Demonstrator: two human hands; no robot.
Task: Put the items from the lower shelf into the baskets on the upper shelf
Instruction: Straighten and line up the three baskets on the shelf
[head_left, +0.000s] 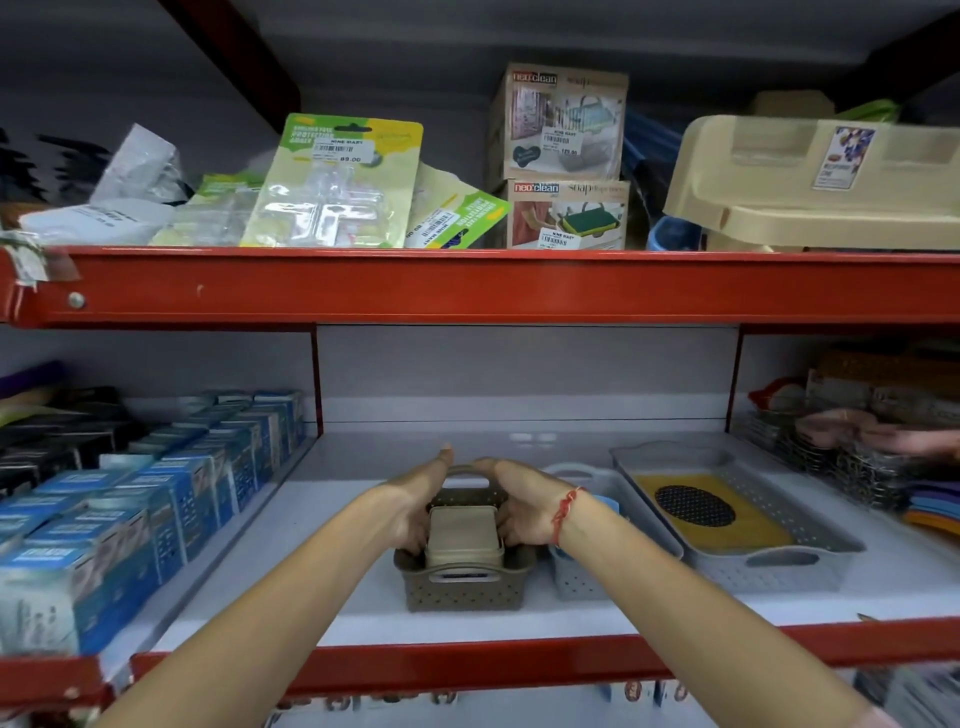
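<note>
Both forearms reach in over the red shelf lip, and between them sits a beige box (464, 535) standing in a small brown basket (462, 577) on the white shelf (363, 613). That box lies squarely between the two hands, its long axis running away from the person, front to back. Left hand (415, 506) presses its left flank, right hand (519, 512) its right flank; each is curled against the box with fingers dipping inside the basket walls, so the pair is clamped on the box, one from each side. Neither hand is nearer; they look level.

My judgement: the box is being seated in the basket, and any further move runs along that front-to-back axis or straight down.

Just right of the right hand stands a small grey basket (576, 571) with something blue in it, touching or nearly touching the brown one. Further right is a grey tray (769, 566) holding a yellow pad (727, 519). Well left of the left hand, blue cartons (156, 499) stand in rows.
</note>
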